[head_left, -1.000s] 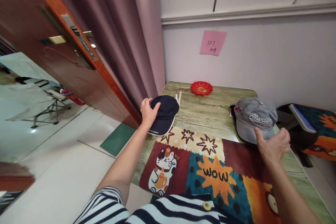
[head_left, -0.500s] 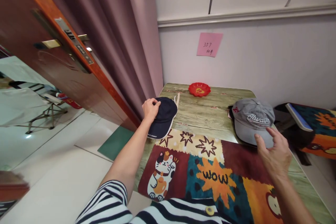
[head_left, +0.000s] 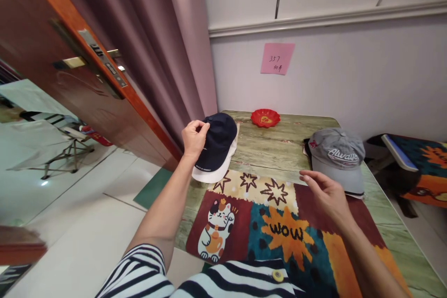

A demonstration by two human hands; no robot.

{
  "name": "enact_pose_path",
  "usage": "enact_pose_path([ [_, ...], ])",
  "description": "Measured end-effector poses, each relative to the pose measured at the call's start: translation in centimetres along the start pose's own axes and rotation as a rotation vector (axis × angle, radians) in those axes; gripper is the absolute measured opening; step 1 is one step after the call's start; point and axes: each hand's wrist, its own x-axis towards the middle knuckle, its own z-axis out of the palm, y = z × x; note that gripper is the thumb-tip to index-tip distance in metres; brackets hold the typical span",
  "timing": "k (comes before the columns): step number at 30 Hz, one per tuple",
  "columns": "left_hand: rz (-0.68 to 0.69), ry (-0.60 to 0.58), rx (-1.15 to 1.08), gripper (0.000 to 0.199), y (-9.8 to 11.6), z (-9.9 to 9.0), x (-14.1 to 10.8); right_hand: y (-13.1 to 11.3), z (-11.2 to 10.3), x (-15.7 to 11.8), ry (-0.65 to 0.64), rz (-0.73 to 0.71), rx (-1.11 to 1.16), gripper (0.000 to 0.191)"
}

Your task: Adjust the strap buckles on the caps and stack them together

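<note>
At the table's left side my left hand (head_left: 194,139) pinches the crown of a navy baseball cap (head_left: 220,142), which is raised and tilted. Under its brim shows a white brim (head_left: 212,176), apparently of a second cap beneath; most of that is hidden. My right hand (head_left: 326,192) hovers over the patterned mat (head_left: 275,256), fingers stretched out, with nothing in it. Just beyond that hand sits a grey cap (head_left: 337,153) with white lettering, at the table's right edge.
A red scalloped dish (head_left: 265,118) stands at the back of the wooden-look table (head_left: 272,149). Behind it is a wall with a pink note (head_left: 277,58). A curtain (head_left: 178,46) and a door (head_left: 80,79) border the left; another mat-covered surface (head_left: 424,167) lies at right.
The navy cap has been lifted a little by my left hand, baring more of the white brim below. My right hand has moved left, away from the grey cap's brim.
</note>
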Motion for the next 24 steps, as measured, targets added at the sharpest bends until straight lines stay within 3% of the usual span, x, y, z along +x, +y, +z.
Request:
enact_pose_path([
  [6, 0.079, -0.068, -0.228, 0.018, 6.5, 0.1, -2.0, -3.8, 3.5, 0.3, -0.26, 0.071, 0.316, 0.045],
  [10, -0.03, -0.137, -0.415, 0.017, 9.5, 1.8, -4.6, -5.7, 6.7, 1.1, -0.454, 0.138, 0.695, 0.058],
  [13, -0.131, -0.199, -0.551, 0.018, 10.6, 3.7, -7.3, -5.6, 8.1, 1.4, -0.467, 0.239, 0.965, 0.059],
  [16, -0.253, -0.288, -0.642, 0.021, 10.3, 5.3, -10.1, -4.8, 7.9, 1.2, -0.457, 0.353, 1.101, 0.048],
  [20, -0.468, -0.384, -0.716, 0.032, 7.4, 6.6, -13.0, -3.5, 6.4, 0.6, -0.46, 0.46, 1.209, 0.041],
  [22, -0.67, -0.406, -0.734, 0.041, 5.5, 6.9, -14.1, -2.8, 5.7, 0.5, -0.433, 0.493, 1.257, 0.044],
  [24, -0.933, -0.541, -0.782, 0.055, 4.0, 7.1, -15.2, -2.4, 5.3, 0.5, -0.39, 0.496, 1.303, 0.048],
])
